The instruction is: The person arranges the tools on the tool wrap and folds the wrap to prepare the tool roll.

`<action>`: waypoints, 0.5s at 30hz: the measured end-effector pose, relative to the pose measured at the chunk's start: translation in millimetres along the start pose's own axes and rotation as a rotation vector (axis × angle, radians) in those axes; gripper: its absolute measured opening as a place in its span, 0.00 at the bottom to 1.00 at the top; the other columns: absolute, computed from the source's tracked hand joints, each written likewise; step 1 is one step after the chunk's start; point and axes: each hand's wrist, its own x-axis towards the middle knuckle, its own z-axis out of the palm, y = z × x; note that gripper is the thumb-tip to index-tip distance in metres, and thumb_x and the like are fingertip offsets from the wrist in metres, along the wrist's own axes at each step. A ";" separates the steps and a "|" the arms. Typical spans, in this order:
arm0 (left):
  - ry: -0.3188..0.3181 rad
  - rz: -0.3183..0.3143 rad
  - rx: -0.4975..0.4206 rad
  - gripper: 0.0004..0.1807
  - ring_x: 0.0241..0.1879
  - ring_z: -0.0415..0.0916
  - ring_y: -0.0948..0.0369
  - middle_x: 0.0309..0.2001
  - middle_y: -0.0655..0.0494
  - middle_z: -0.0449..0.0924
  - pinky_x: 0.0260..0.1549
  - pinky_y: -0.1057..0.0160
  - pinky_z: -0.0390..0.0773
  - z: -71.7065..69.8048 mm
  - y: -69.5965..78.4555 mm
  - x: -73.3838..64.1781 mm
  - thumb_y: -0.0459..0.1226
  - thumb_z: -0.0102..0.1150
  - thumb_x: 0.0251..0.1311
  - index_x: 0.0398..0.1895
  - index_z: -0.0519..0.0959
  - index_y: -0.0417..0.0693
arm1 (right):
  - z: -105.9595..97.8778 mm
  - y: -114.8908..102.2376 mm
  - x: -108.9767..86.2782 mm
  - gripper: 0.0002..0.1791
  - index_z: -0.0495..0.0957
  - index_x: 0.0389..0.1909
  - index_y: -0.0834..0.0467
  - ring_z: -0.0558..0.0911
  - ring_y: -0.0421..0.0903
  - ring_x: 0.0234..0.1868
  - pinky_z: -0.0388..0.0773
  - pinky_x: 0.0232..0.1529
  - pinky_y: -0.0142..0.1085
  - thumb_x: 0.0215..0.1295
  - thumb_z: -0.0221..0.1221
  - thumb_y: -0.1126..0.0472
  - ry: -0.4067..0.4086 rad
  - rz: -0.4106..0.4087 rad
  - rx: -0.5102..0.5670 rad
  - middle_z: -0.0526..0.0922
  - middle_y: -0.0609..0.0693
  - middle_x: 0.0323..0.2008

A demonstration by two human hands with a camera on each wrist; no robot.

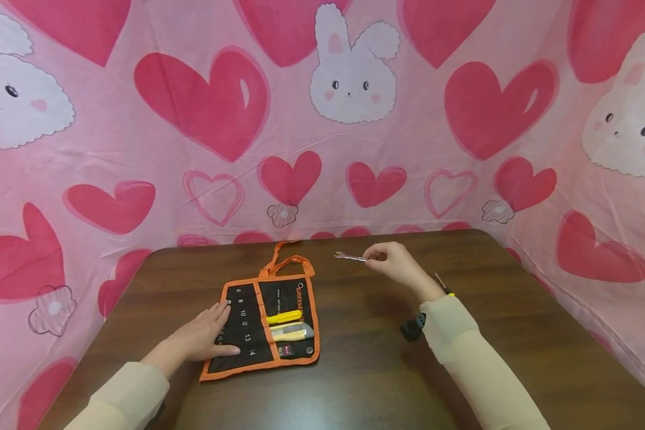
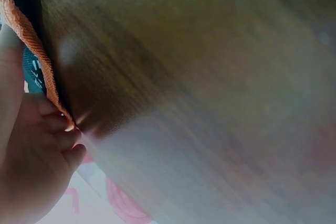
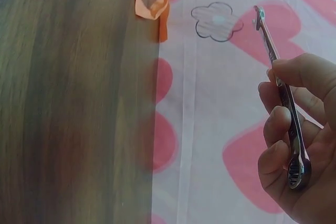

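Observation:
My right hand (image 1: 392, 263) holds a metal combination wrench (image 1: 350, 257) above the far part of the table. In the right wrist view the fingers and thumb curl round the wrench (image 3: 284, 90), its open end pointing up and its ring end down by the palm. My left hand (image 1: 201, 334) rests on the left side of a black tool pouch (image 1: 247, 316) with orange trim, fingers and thumb spread. The left wrist view has the fingers at the pouch's orange edge (image 2: 39, 51). The pouch lies unrolled, with size numbers printed on its left panel.
In the pouch's right part sit a yellow-handled tool (image 1: 285, 317), a utility knife (image 1: 295, 332) and a small flat packet (image 1: 285, 350). Orange ties (image 1: 287, 261) trail towards the table's far edge. A yellow-and-black screwdriver (image 1: 450, 292) lies behind the right wrist. A heart-patterned cloth (image 1: 349, 143) hangs around the table.

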 end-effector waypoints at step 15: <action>-0.005 -0.020 0.008 0.58 0.66 0.46 0.39 0.67 0.32 0.49 0.61 0.42 0.50 0.5 0.9 0.6 0.64 0.60 0.43 0.65 0.55 0.28 | 20.3 -17.6 20.4 0.04 0.82 0.33 0.60 0.75 0.44 0.31 0.75 0.30 0.35 0.56 0.62 0.66 -0.052 -0.026 0.016 0.80 0.47 0.28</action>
